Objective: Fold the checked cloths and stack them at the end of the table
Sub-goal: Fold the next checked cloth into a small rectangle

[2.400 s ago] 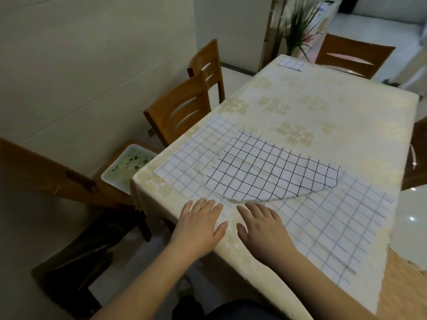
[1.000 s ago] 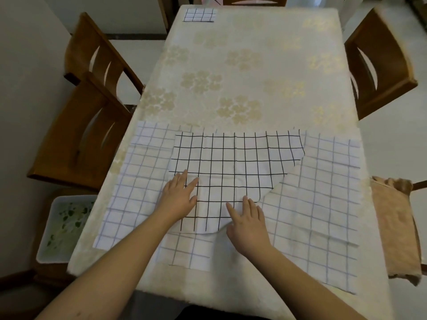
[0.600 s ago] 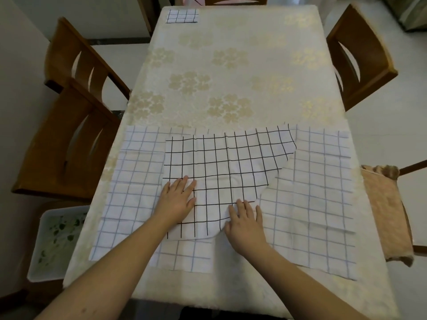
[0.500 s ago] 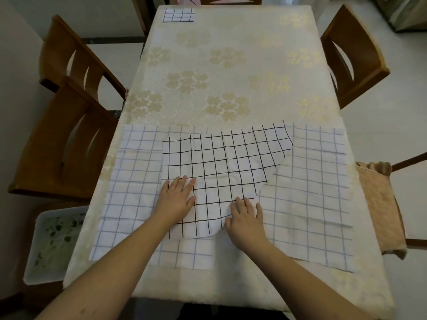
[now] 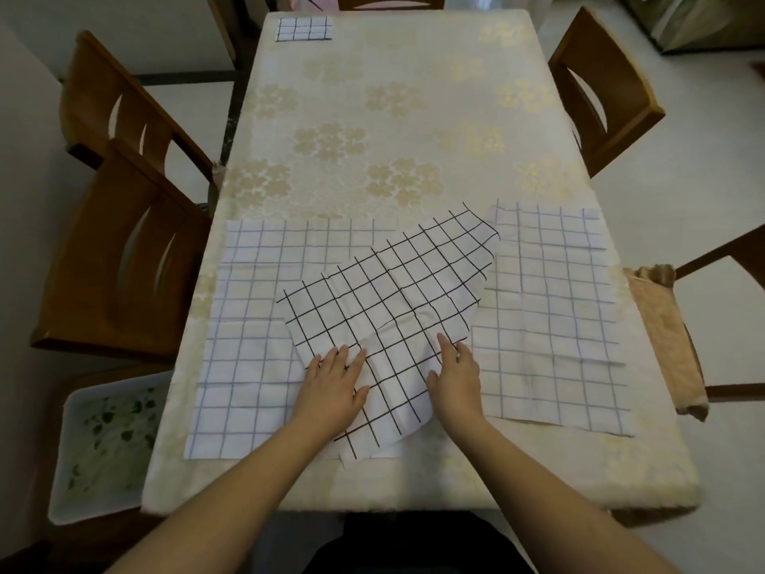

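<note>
A white cloth with black checks [image 5: 397, 292] lies slanted and rumpled across the near half of the table [image 5: 405, 118], over two pale blue-checked cloths, one on the left [image 5: 252, 308] and one on the right [image 5: 550, 308]. My left hand [image 5: 333, 383] lies flat on its near left part, fingers straight. On its near right part rests my right hand [image 5: 455, 374], fingers extended onto the fabric. A small folded blue-checked cloth [image 5: 304, 29] sits at the far left corner of the table.
Wooden chairs stand on the left [image 5: 124, 225] and far right [image 5: 600, 84]. A chair at the right carries a peach towel [image 5: 666, 337]. A white tray with green bits [image 5: 103, 441] sits on a seat at the near left. A floral cream tablecloth covers the table.
The black-checked cloth has turned and slid toward me under both hands; its far right corner now points up to the right and its near edge hangs closer to the table's front.
</note>
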{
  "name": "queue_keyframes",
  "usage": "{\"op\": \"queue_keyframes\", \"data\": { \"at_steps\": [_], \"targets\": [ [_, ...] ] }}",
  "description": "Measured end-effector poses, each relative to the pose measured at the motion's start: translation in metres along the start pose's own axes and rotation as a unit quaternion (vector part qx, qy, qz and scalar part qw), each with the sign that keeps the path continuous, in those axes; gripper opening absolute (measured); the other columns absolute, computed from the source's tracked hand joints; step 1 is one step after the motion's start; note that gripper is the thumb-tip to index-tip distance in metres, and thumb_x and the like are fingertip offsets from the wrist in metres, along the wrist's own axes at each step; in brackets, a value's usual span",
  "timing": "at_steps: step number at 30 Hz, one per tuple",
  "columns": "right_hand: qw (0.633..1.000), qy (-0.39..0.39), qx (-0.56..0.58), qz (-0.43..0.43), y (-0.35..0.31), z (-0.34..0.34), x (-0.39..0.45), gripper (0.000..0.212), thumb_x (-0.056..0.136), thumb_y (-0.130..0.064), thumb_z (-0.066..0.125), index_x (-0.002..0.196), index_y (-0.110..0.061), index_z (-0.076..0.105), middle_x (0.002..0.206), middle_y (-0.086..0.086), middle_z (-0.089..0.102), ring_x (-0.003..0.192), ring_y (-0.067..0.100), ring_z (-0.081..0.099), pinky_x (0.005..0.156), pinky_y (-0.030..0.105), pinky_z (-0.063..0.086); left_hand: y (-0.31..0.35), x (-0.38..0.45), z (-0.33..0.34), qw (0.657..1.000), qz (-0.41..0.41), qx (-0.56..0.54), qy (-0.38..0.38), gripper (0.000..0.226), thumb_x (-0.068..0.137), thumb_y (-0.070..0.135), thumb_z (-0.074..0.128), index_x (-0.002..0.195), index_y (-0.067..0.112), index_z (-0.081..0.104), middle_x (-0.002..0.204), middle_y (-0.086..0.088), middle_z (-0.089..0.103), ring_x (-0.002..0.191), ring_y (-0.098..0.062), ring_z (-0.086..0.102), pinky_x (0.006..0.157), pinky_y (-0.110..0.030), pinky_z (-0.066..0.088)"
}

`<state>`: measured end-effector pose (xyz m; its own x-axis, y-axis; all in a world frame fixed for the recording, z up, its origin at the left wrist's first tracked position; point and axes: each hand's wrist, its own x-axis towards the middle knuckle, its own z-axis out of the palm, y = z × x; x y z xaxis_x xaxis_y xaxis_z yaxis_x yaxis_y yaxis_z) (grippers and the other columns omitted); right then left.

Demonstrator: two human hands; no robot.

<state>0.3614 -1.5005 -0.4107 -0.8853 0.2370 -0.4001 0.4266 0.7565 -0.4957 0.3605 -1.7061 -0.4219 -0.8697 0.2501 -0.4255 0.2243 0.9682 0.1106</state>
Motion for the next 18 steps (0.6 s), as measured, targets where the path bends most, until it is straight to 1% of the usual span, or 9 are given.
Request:
{"op": "queue_keyframes", "data": {
  "at_steps": [3, 5, 7, 8, 10, 12, 14, 16, 18],
  "targets": [
    [0.989, 0.020, 0.145, 0.018, -0.001, -0.003, 0.000, 0.061, 0.095, 0.006, 0.040, 0.147, -0.025, 0.036, 0.156, -0.002, 0.023, 0.138, 0.012, 0.029, 0.105, 0.025, 0.036, -0.001, -0.005, 0.004, 1.000, 0.007, 0.009, -0.001, 0.064, 0.101, 0.052, 0.021, 0.155, 0.028, -0.002, 0.164, -0.006, 0.005, 0.150, -0.023, 0.002, 0.120, -0.042, -0.002],
    [0.976, 0.023, 0.216, 0.028, -0.002, -0.008, 0.000, 0.060, 0.093, 0.008, 0.035, 0.143, -0.024, 0.043, 0.152, -0.007, 0.029, 0.126, 0.001, 0.031, 0.099, 0.020, 0.035, 0.000, -0.008, 0.007, 1.000, 0.013, 0.017, -0.004, 0.067, 0.096, 0.057, 0.009, 0.156, 0.028, -0.001, 0.163, -0.007, 0.008, 0.150, -0.024, 0.005, 0.120, -0.043, -0.001],
    [0.967, 0.026, 0.252, 0.025, -0.004, -0.013, 0.003, 0.052, 0.095, 0.002, 0.035, 0.137, -0.024, 0.049, 0.148, -0.011, 0.035, 0.120, -0.005, 0.030, 0.095, 0.013, 0.031, 0.004, -0.013, 0.011, 1.000, 0.024, 0.019, -0.009, 0.078, 0.085, 0.060, -0.005, 0.156, 0.027, 0.001, 0.162, -0.009, 0.014, 0.149, -0.025, 0.010, 0.120, -0.044, 0.003],
    [0.962, 0.027, 0.272, 0.024, -0.004, -0.016, 0.005, 0.046, 0.096, -0.005, 0.036, 0.135, -0.025, 0.051, 0.145, -0.012, 0.038, 0.120, -0.004, 0.032, 0.092, 0.013, 0.031, 0.006, -0.016, 0.013, 0.999, 0.033, 0.018, -0.007, 0.080, 0.083, 0.059, -0.005, 0.156, 0.026, 0.004, 0.161, -0.010, 0.018, 0.148, -0.026, 0.015, 0.119, -0.044, 0.005],
    [0.953, 0.025, 0.300, 0.013, -0.003, -0.024, 0.009, 0.039, 0.095, -0.018, 0.040, 0.131, -0.027, 0.053, 0.138, -0.014, 0.042, 0.122, 0.002, 0.038, 0.088, 0.020, 0.033, 0.013, -0.020, 0.016, 0.998, 0.063, 0.015, 0.012, 0.076, 0.088, 0.058, 0.004, 0.155, 0.025, 0.016, 0.154, -0.012, 0.035, 0.142, -0.028, 0.031, 0.118, -0.046, 0.016],
    [0.957, 0.022, 0.291, -0.006, 0.002, -0.034, 0.015, 0.039, 0.095, -0.022, 0.041, 0.131, -0.026, 0.053, 0.136, -0.015, 0.043, 0.123, 0.003, 0.039, 0.084, 0.020, 0.033, 0.019, -0.019, 0.014, 0.994, 0.101, 0.012, 0.047, 0.070, 0.091, 0.053, 0.012, 0.152, 0.023, 0.028, 0.139, -0.007, 0.054, 0.129, -0.025, 0.048, 0.112, -0.044, 0.030],
    [0.967, 0.027, 0.251, -0.031, 0.010, -0.039, 0.021, 0.040, 0.095, -0.020, 0.040, 0.133, -0.025, 0.053, 0.140, -0.016, 0.040, 0.125, 0.001, 0.037, 0.086, 0.015, 0.034, 0.021, -0.012, 0.006, 0.990, 0.124, 0.000, 0.063, 0.069, 0.091, 0.052, 0.013, 0.149, 0.022, 0.035, 0.127, -0.001, 0.060, 0.119, -0.022, 0.053, 0.105, -0.040, 0.036],
    [0.979, 0.050, 0.191, -0.047, 0.019, -0.041, 0.027, 0.042, 0.095, -0.011, 0.043, 0.131, -0.028, 0.054, 0.144, -0.013, 0.036, 0.131, 0.005, 0.034, 0.101, 0.025, 0.038, 0.021, 0.001, -0.002, 0.988, 0.126, -0.019, 0.087, 0.068, 0.091, 0.051, 0.016, 0.145, 0.020, 0.043, 0.123, -0.001, 0.062, 0.116, -0.023, 0.056, 0.099, -0.039, 0.040],
    [0.988, 0.093, 0.090, -0.079, 0.031, -0.041, 0.031, 0.046, 0.094, -0.002, 0.049, 0.133, -0.025, 0.053, 0.150, -0.003, 0.032, 0.136, 0.016, 0.031, 0.108, 0.037, 0.038, 0.017, 0.018, -0.009, 0.985, 0.122, -0.028, 0.117, 0.060, 0.093, 0.048, 0.025, 0.139, 0.017, 0.050, 0.121, -0.003, 0.063, 0.114, -0.025, 0.058, 0.094, -0.041, 0.044]
  ]
}}
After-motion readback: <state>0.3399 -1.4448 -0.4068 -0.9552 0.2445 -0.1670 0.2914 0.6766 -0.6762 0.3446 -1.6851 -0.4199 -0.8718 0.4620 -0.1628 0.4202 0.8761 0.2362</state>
